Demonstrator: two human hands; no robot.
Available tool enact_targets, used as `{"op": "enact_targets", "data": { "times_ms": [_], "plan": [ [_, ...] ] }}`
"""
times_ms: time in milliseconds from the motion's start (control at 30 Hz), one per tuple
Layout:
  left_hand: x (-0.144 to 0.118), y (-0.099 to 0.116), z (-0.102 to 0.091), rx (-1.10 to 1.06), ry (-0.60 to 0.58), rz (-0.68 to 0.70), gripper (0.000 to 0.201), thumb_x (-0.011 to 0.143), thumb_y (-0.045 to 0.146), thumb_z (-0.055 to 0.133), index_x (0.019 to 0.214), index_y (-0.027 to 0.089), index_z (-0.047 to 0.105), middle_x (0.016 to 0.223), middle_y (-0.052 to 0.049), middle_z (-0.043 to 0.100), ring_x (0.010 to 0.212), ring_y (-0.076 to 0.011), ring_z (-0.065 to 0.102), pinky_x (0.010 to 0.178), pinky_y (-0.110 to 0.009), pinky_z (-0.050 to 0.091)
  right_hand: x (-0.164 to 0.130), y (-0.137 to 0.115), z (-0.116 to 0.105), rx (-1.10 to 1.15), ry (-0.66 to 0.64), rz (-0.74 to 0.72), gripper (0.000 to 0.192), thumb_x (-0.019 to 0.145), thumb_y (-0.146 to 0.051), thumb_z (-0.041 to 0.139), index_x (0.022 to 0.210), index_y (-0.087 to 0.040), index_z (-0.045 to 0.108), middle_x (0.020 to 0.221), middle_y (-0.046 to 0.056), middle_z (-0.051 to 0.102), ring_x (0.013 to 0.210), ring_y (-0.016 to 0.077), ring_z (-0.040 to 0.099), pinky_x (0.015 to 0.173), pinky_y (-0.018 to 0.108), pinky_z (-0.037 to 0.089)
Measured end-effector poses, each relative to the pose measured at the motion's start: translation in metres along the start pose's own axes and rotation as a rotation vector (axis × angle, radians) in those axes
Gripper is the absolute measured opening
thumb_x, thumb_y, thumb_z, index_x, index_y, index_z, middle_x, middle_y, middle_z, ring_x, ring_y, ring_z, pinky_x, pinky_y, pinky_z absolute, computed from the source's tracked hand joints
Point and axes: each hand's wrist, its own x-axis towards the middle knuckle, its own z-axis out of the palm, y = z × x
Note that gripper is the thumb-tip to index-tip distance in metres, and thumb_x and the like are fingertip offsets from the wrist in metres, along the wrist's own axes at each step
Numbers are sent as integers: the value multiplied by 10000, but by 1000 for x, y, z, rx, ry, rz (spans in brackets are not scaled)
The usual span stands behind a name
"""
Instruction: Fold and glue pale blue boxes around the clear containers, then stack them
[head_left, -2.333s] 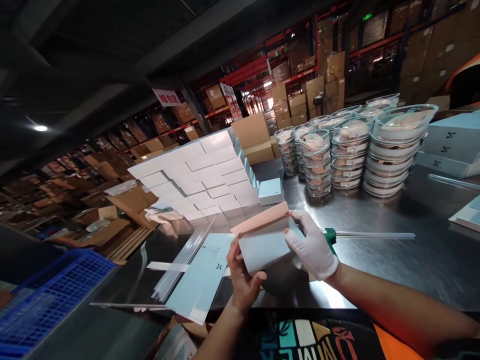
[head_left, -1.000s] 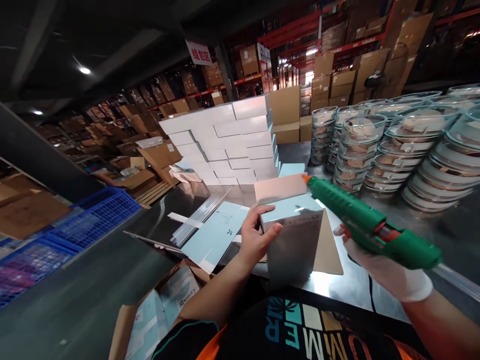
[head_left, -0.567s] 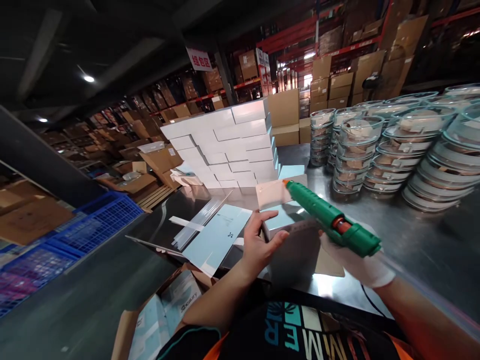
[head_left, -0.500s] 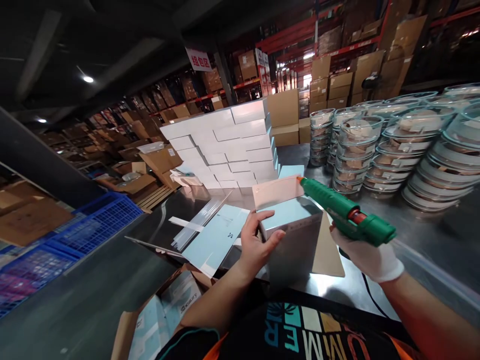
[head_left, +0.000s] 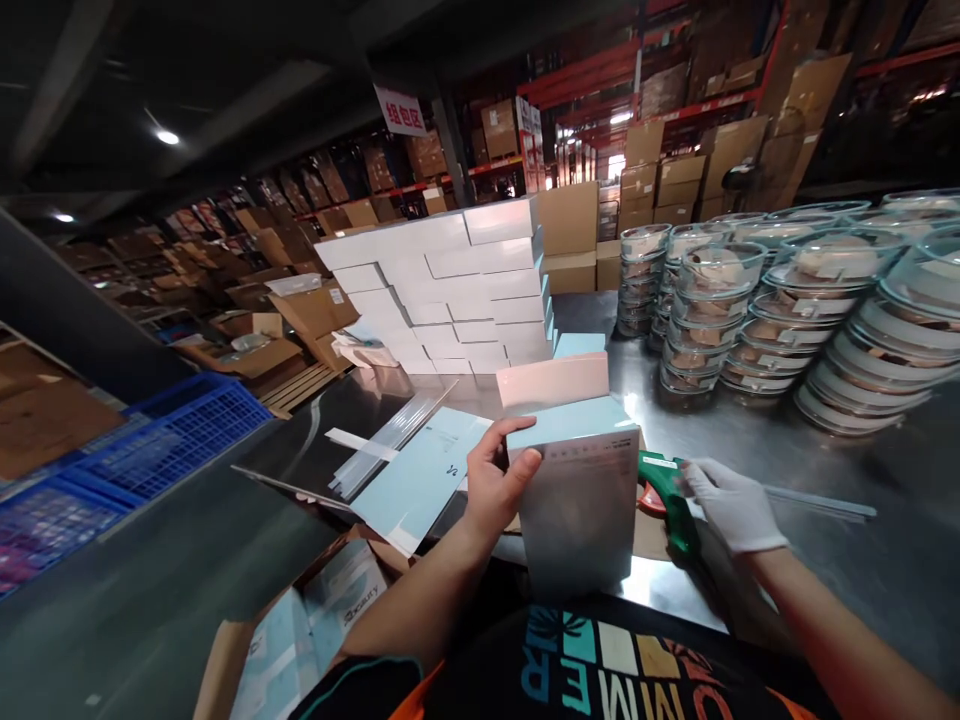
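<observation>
An upright box (head_left: 577, 510) with silvery sides and a light blue top stands in front of me, its pink-lined flap (head_left: 555, 380) raised at the back. My left hand (head_left: 499, 480) grips its upper left edge, fingers on top and thumb on the near side. To the right of the box a green glue gun (head_left: 679, 510) lies on its side over a piece of cardboard, partly hidden by the box. My right hand (head_left: 731, 505), in a white glove, is at the gun's right side, fingers stretched out and not wrapped around it.
A wall of stacked white boxes (head_left: 442, 290) stands behind. Stacks of round clear containers (head_left: 712, 310) fill the right side. Flat light blue card (head_left: 420, 480) and clear strips (head_left: 382, 445) lie left; an open carton (head_left: 225, 650) sits below them. Clear sticks (head_left: 821, 503) lie right.
My right hand has brought the glue gun down from the flap's right corner to the table beside the box and loosened its grip. My left hand stays on the box.
</observation>
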Motion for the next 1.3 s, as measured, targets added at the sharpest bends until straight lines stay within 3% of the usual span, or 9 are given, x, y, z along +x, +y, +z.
{"op": "enact_targets", "data": {
  "times_ms": [100,167,300,467,667,900,1033,1133,1300],
  "plan": [
    [-2,-2,5,19,-80,45,549,799,677,840,1080,206,818,1024,-98,781,962,-276,726,856,-367,565,-15,-44,1,364,-66,-164,729,885,-784,596,1347,-229,694,1338,130,761,1237,325,722,1010,454,608],
    [-5,-5,6,37,-165,101,506,826,646,839,1101,221,827,1050,-99,791,990,-281,730,880,-375,569,-24,-78,4,592,-168,-281,847,872,-800,644,1511,-248,574,1507,118,666,1383,314,641,1123,462,556],
    [-10,-13,3,49,-292,186,417,896,552,818,1173,241,807,1179,-116,774,1122,-299,725,975,-411,559,-32,-113,11,581,-244,-364,719,913,-714,694,1439,-230,614,1458,120,691,1373,321,636,1184,493,507],
    [-8,-24,2,-48,-177,236,483,865,574,849,1193,255,696,1311,-132,721,1244,-302,703,1042,-457,555,-29,-90,11,469,-230,-519,806,737,-744,873,1331,-239,669,1507,143,656,1445,373,583,1227,543,466],
    [11,-16,-6,43,-322,384,233,934,481,810,1072,293,798,1138,-96,777,1238,-310,710,1102,-552,553,-33,-83,10,435,-257,-740,215,977,-346,768,1189,-316,781,1631,78,570,1517,305,537,1244,558,452],
    [23,-10,-13,41,-391,484,198,946,418,809,1121,330,842,1122,-94,795,1215,-313,717,1050,-536,588,-34,-93,8,425,-249,-846,285,1013,-242,713,1240,-388,805,1448,43,721,1385,262,658,1195,483,518],
    [30,-5,-23,137,-498,496,468,941,506,792,1377,342,751,1261,-133,769,1203,-327,710,1052,-528,569,-31,-87,19,413,-245,-767,738,990,-468,753,1655,-416,437,1730,91,436,1466,281,592,1153,460,558],
    [34,0,-30,198,-656,476,532,936,520,787,1431,342,712,1381,-148,728,1239,-342,698,1084,-537,546,-30,-80,35,384,-276,-721,1087,924,-644,762,1757,-379,115,1802,162,251,1487,312,561,1182,503,526],
    [35,8,-34,278,-759,482,607,908,494,828,1475,344,674,1500,-159,668,1304,-355,671,1111,-543,537,-37,-77,49,347,-368,-722,1213,948,-631,737,1753,-307,-111,1689,210,436,1386,291,628,1178,492,519]
  ]
}}
